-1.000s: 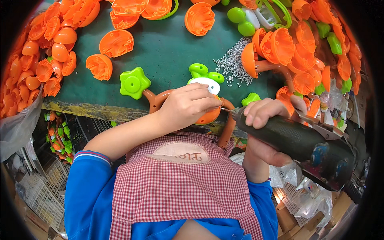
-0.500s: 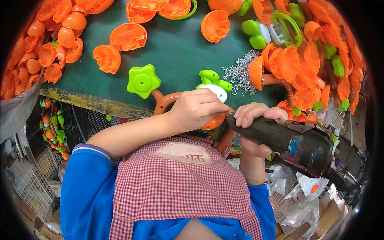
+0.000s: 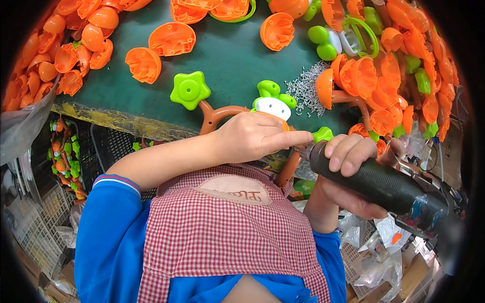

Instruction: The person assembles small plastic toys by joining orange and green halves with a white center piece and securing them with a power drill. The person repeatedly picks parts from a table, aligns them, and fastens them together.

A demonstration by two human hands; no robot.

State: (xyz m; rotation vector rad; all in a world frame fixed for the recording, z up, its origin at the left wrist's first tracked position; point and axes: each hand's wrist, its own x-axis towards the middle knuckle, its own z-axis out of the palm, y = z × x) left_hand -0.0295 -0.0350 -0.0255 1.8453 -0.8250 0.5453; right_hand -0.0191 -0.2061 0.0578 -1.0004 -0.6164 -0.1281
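My left hand [image 3: 247, 134] is closed over a toy assembly, its index finger stretched out toward the tool's tip. The assembly has a curved brown tube [image 3: 218, 116], a green star-shaped knob [image 3: 190, 90], and a white face piece [image 3: 273, 107] with green parts; its orange section is mostly hidden beneath the hand. A green piece [image 3: 322, 134] shows just beyond the fingertip. Wrapped in my right hand [image 3: 348, 161] is a black power screwdriver [image 3: 389, 184], lying sideways with its bit end at the assembly. Whether a screw sits at the bit is hidden.
A pile of small silver screws [image 3: 305, 91] lies on the green tabletop [image 3: 222, 60]. Orange half-shells [image 3: 172, 39] are scattered at the back, with heaps on the left [image 3: 65, 58] and right [image 3: 374, 76]. A worn yellow table edge [image 3: 116, 121] runs in front.
My right hand and the screwdriver have shifted right, away from the assembly. My left index finger has straightened toward the bit. The assembly has tilted slightly, and the view has moved a little.
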